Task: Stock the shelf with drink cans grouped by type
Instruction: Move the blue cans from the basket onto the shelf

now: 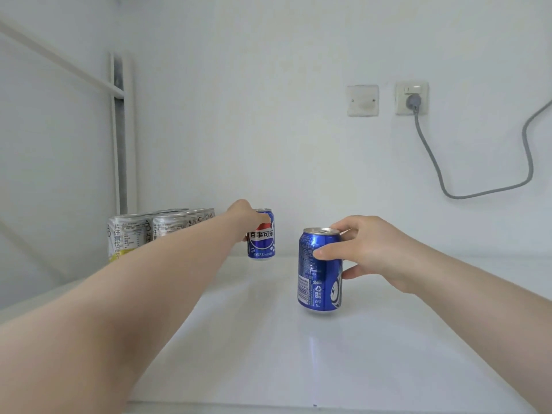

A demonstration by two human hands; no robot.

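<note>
2 hands (245, 215) (369, 253) grip 2 blue cans (263, 242) (318, 273).

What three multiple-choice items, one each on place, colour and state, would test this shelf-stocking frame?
1. Where on the shelf do the silver cans stand? A far left, at the back; B far right; C front edge.
2. What colour is the near can? A red; B green; C blue.
3. The right hand is: A open and idle; B gripping the near can; C flat on the wall.
Key: 1 A, they fill the left rear corner. 2 C, its body is blue. 3 B, thumb and fingers curl round it, while the left hand grips the far blue can.
</note>
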